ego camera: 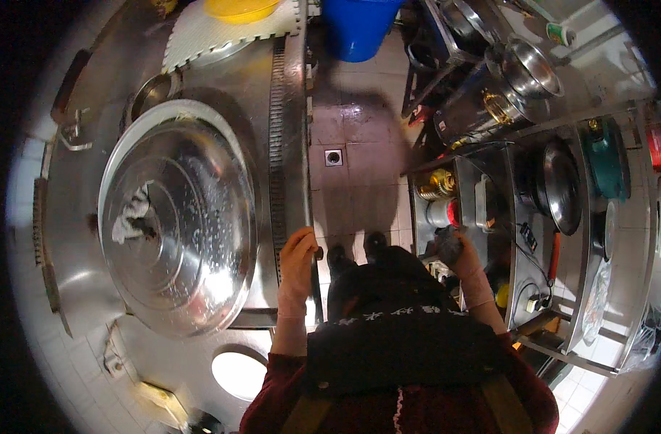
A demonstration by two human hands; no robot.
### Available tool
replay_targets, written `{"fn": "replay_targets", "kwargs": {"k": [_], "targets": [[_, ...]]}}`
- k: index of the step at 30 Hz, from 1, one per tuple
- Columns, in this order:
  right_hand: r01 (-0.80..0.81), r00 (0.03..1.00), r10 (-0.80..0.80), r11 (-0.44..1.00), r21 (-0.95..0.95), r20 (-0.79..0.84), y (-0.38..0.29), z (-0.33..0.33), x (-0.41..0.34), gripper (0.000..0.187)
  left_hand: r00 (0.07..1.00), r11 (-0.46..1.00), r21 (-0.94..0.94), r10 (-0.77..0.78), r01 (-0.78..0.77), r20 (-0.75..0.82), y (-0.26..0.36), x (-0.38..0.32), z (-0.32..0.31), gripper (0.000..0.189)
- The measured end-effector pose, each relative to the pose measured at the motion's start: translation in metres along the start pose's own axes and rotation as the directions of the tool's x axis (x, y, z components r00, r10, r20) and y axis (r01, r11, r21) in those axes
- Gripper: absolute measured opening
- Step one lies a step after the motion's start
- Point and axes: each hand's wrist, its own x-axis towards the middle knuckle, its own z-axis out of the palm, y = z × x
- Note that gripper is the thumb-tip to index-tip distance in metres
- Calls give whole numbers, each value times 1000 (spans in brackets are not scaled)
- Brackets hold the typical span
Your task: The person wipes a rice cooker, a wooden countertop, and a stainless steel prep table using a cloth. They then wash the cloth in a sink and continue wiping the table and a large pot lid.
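My left hand (298, 260) is at the front edge of a stainless steel counter (292, 163), fingers curled over it beside a small dark knob (319, 253). Whether it grips anything there is unclear. In my right hand (468, 263) is a dark grey wad (448, 244), like a scouring pad or bunched cloth. A large steel basin (189, 217), wet with droplets, rests on a white basin (112, 157) on the counter to my left. Inside the steel basin shows a crumpled white-and-dark patch (132, 214), possibly a cloth.
A steel shelf rack (512, 217) on my right holds a black pan (560, 184) and a green pot (607, 157). Ahead, a blue bucket (360, 32) stands on the tiled floor beyond a drain (333, 158). A faucet (76, 133) is at the counter's back.
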Motion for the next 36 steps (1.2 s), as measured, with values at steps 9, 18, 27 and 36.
{"fn": "replay_targets", "kwargs": {"k": [9,18,27,36], "targets": [[506,860,-478,748,-429,180,-82,43,65,42,887,882,-105,-461,460,13,34,162,94,18],[175,974,-183,982,76,132,-254,148,237,35,894,870,-257,-446,421,-44,81,359,194,21],[157,929,-189,980,124,318,-385,252,306,30,915,826,-416,-403,380,34,118,560,281,22],[560,820,-569,821,-115,-71,-482,320,455,35,922,912,-262,-227,314,314,168,888,400,17]]}}
